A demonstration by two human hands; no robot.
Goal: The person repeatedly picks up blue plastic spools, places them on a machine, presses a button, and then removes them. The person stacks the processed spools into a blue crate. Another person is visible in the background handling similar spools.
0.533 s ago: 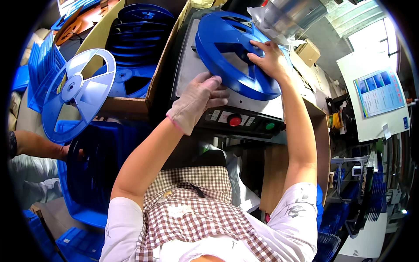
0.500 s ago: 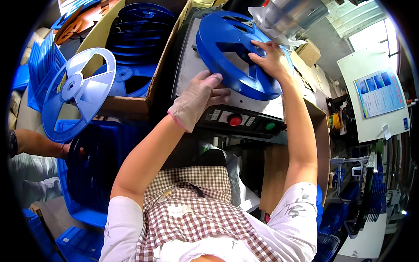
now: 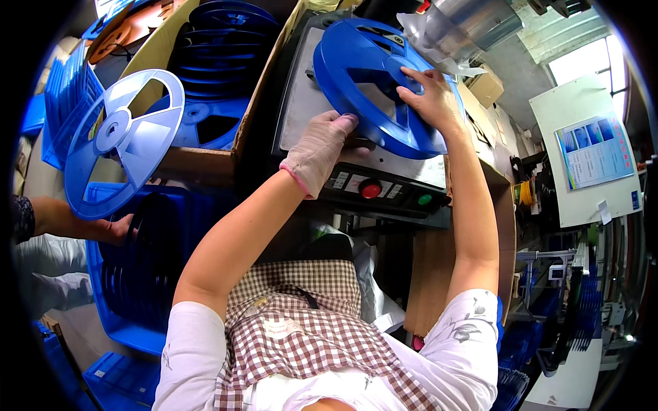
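Little has moved: our gloved left hand (image 3: 319, 147) and bare right hand (image 3: 430, 101) still grip the round blue plastic reel (image 3: 373, 85). Its tilt over the grey machine plate (image 3: 308, 103) could let it slip.

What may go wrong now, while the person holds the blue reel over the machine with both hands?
1. The reel is tilted, gripped only at its lower rim by the gloved left hand and at a spoke by the bare right hand; it might slip.
2. The left hand is close to the red button and might press it by accident.
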